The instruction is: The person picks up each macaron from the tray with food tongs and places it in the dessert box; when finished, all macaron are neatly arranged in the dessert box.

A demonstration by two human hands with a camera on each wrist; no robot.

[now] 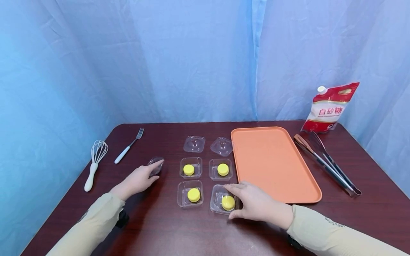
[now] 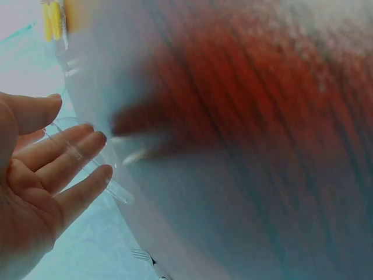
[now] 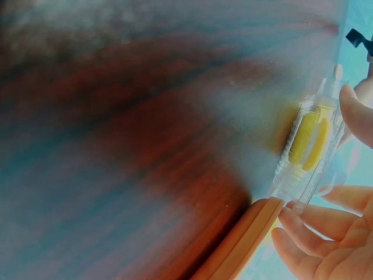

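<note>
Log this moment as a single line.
left hand: holds clear lid | right hand: grips front right box, yellow macaron inside | other boxes: three, one yellow macaron each | loose lids: two, behind boxes

Four boxes (image 1: 182,193), each with a macaron (image 1: 193,195) inside (two lids (image 1: 194,144) lie behind them), sit on the table (image 1: 192,231) between fork (image 1: 129,146) and tray (image 1: 272,160).

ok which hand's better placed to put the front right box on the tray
Likely the right hand: it holds that box, beside the orange tray, while the left hand is farther away, at a clear plastic piece.
</note>
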